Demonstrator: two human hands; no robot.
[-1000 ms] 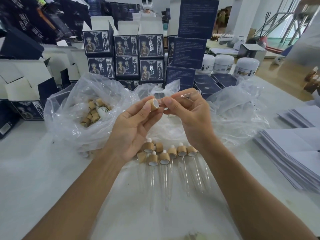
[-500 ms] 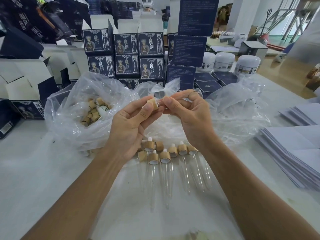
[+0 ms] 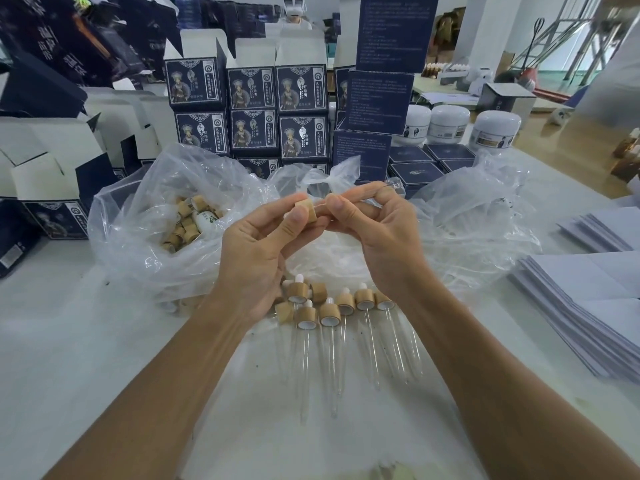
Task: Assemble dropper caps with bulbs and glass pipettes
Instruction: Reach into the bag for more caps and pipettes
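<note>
My left hand (image 3: 263, 251) pinches a bamboo-coloured dropper cap (image 3: 307, 208) between thumb and fingers. My right hand (image 3: 377, 233) pinches a clear glass pipette (image 3: 367, 192), whose near end meets the cap; the tube runs up and right past my fingers. Both hands are raised above the table's middle. Below them several assembled droppers (image 3: 329, 315) lie in a row on the white table (image 3: 104, 358), caps at the far end, glass tubes pointing toward me. A clear plastic bag (image 3: 138, 244) at the left holds several loose caps (image 3: 187, 226).
A second crumpled clear bag (image 3: 478, 223) lies at the right. Stacked dark blue boxes (image 3: 252, 116) and white jars (image 3: 446, 124) stand behind the bags. Open cartons (image 3: 48, 168) fill the left. A stack of white sheets (image 3: 595, 306) lies at the right edge.
The cap has turned between my left fingers, its side now toward the camera. The pipette sits lower against my right fingers. Both hands have stayed in about the same place.
</note>
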